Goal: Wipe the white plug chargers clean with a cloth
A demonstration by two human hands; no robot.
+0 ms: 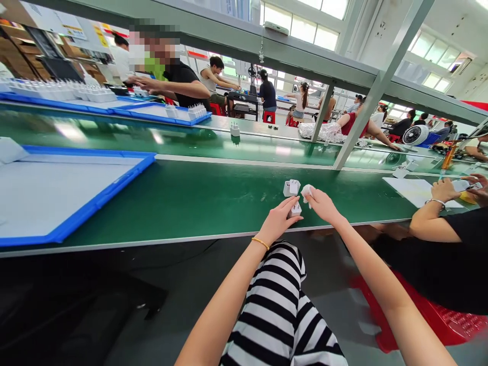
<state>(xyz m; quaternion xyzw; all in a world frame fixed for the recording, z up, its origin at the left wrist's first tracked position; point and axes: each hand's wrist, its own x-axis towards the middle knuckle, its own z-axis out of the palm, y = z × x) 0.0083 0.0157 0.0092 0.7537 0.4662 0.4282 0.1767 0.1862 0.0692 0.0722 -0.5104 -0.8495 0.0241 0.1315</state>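
Note:
My left hand (280, 219) sits on the green bench mat (213, 203), its fingers over a white plug adapter (296, 209) whose lower part they partly hide. My right hand (322, 206) pinches a small white cloth (307, 194) against the top of that adapter, close to my left fingertips. Just beyond both hands stands a second white plug adapter (292, 188), a cube shape that touches neither hand. The cloth hides part of the gap between the adapters.
A blue-framed white tray (76, 198) lies to my left. A co-worker's arms (430, 213) work at my right over a white sheet (415, 192). Beyond a steel upright (375, 96), a far bench holds trays of white adapters (57, 91).

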